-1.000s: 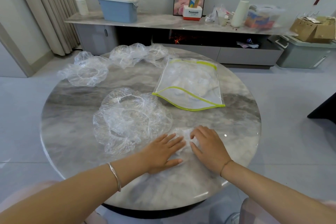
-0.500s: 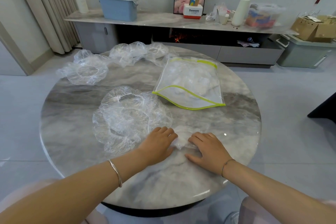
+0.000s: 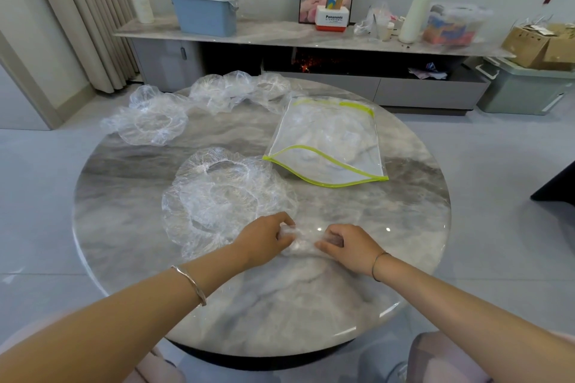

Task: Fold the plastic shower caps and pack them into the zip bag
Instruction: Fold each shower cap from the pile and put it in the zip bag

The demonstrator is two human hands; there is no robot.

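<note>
Folding done, both hands close on the small bundle

The left hand and right hand, which lay flat and pressing a second ago, now curl their fingers round the two ends of the folded cap near the front of the tabletop. The fold looks finished and packing seems next. The zip bag lies unmoved farther back, well apart, its mouth gaping. A spread cap waits beside the left hand.
</note>
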